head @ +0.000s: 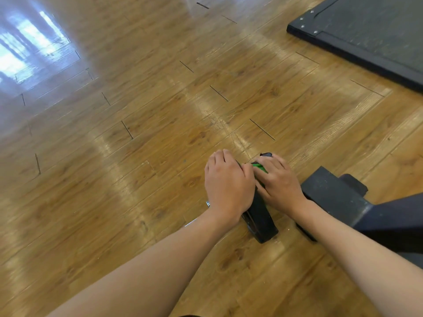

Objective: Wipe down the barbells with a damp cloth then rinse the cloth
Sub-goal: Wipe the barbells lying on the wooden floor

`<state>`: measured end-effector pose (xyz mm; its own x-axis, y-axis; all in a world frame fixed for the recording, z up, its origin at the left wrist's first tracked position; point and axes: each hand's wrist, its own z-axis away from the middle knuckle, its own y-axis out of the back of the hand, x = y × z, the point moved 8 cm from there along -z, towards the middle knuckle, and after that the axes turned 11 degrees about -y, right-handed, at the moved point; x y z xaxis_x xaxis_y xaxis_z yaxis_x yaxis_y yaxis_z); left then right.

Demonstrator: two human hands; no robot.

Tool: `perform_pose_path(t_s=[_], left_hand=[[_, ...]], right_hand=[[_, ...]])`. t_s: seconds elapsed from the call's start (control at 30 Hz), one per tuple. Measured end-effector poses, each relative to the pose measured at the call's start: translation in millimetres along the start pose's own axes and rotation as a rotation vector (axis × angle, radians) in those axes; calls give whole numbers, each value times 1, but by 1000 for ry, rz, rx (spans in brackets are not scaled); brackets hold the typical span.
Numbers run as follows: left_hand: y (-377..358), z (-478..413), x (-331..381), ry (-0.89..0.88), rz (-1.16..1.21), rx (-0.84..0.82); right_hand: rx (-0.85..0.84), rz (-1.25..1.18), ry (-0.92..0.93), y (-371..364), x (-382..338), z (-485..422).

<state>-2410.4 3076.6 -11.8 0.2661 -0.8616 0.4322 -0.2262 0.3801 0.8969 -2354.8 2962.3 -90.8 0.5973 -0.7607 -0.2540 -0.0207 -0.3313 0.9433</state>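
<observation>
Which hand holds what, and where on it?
Upright black plate, at its top edge: left hand curls over the left side, right hand lies across the right side.
</observation>
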Motion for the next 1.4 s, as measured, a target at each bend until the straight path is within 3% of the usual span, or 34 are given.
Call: perform_pose_path(t_s=[0.03, 0.1, 0.17, 0.3, 0.4, 0.6, 0.9, 1.07, 1.17, 1.3, 1.4], left_hand=[[0, 0, 1, -4, -7, 7], [1, -1, 0, -9, -5, 1], [2, -3, -3, -4, 15, -6], [2, -7, -8, 17, 40, -21], [0, -4, -4, 7, 30, -33], [3, -6, -4, 0, 21, -31], [-4, -1, -3, -12, -2, -41], [-5, -4, -7, -16, -17, -128], [-4, -1, -8, -54, 19, -200], [-11, 0, -16, -184, -51, -453], [-7, 4, -22, -291, -141, -550]], right_hand=[[-3, 15, -73, 0, 1, -11], [-169, 69, -208, -3, -4, -35], [-245, 92, -213, -4, -14, -43], [64, -116, 7, 5, -23, -6], [149, -187, 95, -2, -11, 15], [152, -279, -236, -4, 19, -10], [145, -63, 30, -4, -11, 4], [79, -167, -273, 3, 10, -11], [4, -226, -311, 8, 12, -8], [-84, -228, -410, 20, 17, -7], [-71, -299, -550, 37, 21, -11]])
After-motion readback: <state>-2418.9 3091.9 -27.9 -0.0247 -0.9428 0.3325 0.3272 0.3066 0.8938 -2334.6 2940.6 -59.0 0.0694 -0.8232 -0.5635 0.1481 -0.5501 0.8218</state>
